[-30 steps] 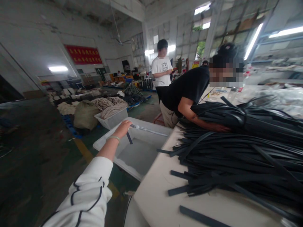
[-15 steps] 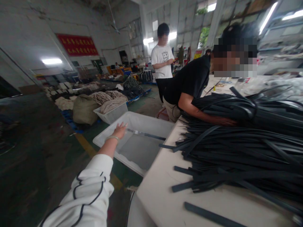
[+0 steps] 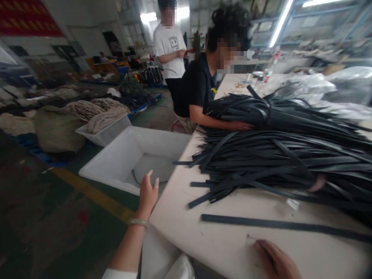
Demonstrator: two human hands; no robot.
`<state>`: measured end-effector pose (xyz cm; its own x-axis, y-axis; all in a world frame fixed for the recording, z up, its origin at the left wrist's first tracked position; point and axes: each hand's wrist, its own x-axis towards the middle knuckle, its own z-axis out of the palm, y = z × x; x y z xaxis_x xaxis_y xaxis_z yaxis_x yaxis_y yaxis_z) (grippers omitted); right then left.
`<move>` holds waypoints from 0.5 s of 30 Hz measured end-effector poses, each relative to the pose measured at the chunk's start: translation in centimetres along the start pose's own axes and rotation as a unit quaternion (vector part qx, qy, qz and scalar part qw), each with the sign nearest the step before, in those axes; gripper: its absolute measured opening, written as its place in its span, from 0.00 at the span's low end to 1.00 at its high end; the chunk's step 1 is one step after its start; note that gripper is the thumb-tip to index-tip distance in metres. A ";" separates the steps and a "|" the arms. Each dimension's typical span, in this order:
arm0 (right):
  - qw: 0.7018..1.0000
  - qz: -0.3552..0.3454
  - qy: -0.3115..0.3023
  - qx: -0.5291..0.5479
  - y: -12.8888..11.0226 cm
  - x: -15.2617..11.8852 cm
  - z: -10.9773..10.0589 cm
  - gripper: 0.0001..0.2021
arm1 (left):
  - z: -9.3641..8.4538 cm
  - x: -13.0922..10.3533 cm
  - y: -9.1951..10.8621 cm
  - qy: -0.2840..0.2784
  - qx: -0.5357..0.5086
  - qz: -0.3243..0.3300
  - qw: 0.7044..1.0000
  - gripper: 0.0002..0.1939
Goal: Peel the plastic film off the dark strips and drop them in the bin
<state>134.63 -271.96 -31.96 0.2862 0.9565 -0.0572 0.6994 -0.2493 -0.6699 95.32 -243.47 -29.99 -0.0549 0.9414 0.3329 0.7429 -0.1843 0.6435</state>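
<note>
My left hand (image 3: 148,192) is raised over the near rim of a white plastic bin (image 3: 104,155), fingers apart and nothing in them. Inside the bin, part of a thin dark strip (image 3: 134,176) shows beyond my hand. My right hand (image 3: 276,257) rests low over the pale table (image 3: 180,217), its fingers curled together. A tiny thin item pokes out by its fingertips, too small to name. Just beyond that hand lies a single flat black strip (image 3: 261,223). Farther back is a large heap of black strips (image 3: 255,151).
A co-worker in black (image 3: 200,85) leans over the table, one arm on the heap. Another person in white (image 3: 171,50) stands behind. A second bin (image 3: 109,130) holds beige cord, beside a green sack (image 3: 58,130). Plastic bags (image 3: 308,85) lie at the table's far side.
My left hand has drawn back toward me from above the bin. The dark strip in the bin lies differently. My right hand has come into view, and the view has turned right.
</note>
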 end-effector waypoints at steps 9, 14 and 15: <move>0.976 -0.167 0.071 -0.124 -6.1 4.2 0.2 0.18 | 8.3 -10.9 22.0 -0.316 -0.424 0.056 0.847 0.12; 0.979 -0.130 0.027 -0.153 -4.8 4.9 0.2 0.14 | 15.1 -10.1 30.3 -0.421 -0.435 0.081 0.792 0.14; 0.979 -0.137 0.011 -0.148 -4.4 4.5 -0.1 0.14 | 16.6 -10.0 31.7 -0.432 -0.432 0.073 0.788 0.13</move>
<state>132.90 -266.56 -29.18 0.0725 0.9910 0.1123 0.9103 -0.0198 -0.4136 130.47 -254.02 -24.41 0.7414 0.6645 0.0933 -0.0527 -0.0809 0.9953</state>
